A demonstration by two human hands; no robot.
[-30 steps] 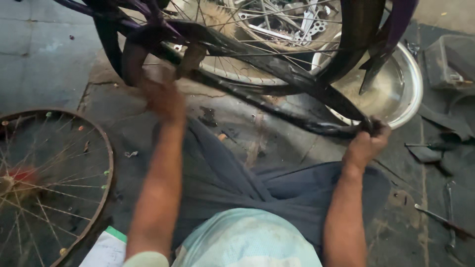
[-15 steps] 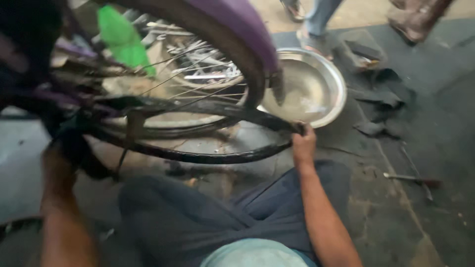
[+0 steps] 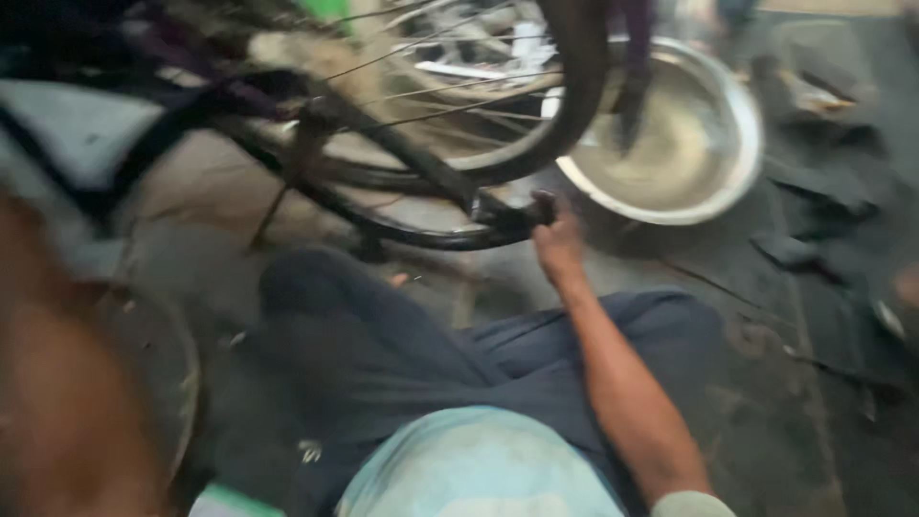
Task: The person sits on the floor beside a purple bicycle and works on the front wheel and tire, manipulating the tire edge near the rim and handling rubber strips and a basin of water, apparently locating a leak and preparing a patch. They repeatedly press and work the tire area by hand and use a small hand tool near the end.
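On the grimy floor (image 3: pixel 766 421), a bicycle fills the upper part of the view, its dark frame (image 3: pixel 239 101) running in from the left and its wheel (image 3: pixel 536 105) standing upright at the top, spokes streaked by blur. Just right of that wheel sits a wide metal bowl (image 3: pixel 708 182), its rim half hidden behind the tyre. Below the wheel a loose black tyre (image 3: pixel 402 225) curves across the floor, from the frame toward the middle of the view. The person's dark trousers (image 3: pixel 383 354) spread over the lower centre, knees bent, with a pale shirt (image 3: pixel 479 469) at the bottom edge. Another spoked rim (image 3: pixel 172 373) lies flat at lower left, mostly blurred. The right hand (image 3: pixel 557 239) is closed tight on the right end of the loose tyre, beside the bowl. The left forearm is a blur at the far left; its hand is out of view, so I cannot tell what it holds. Dark scraps (image 3: pixel 804 244) lie to the right.
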